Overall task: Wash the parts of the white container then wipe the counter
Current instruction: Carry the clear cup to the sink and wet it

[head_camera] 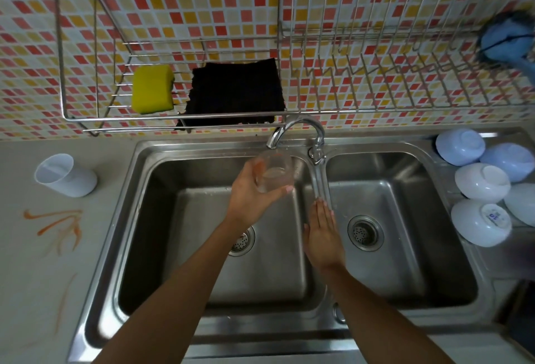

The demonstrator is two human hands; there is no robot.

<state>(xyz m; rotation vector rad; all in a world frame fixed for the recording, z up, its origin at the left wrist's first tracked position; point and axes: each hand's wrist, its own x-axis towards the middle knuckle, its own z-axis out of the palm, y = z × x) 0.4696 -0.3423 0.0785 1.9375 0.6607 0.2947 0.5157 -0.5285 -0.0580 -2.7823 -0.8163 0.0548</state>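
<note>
Both forearms reach forward over the double sink [162,248]. The right hand [321,236] lies flat, fingers straight and together, palm down on the divider between the two basins, its grip holding nothing. Further on, the left hand [252,193] is raised over the left basin, fingers curled under and around a clear cup [275,172], held just below the tap [292,132]. On the desk [34,262] to the left, smeared with orange streaks [62,226], a white container [65,175] lies on its side. Upturned bowls [482,182] sit right of the sink. Behind, a wire rack [202,116] carries a yellow sponge [152,88] and a black cloth [236,91].
</note>
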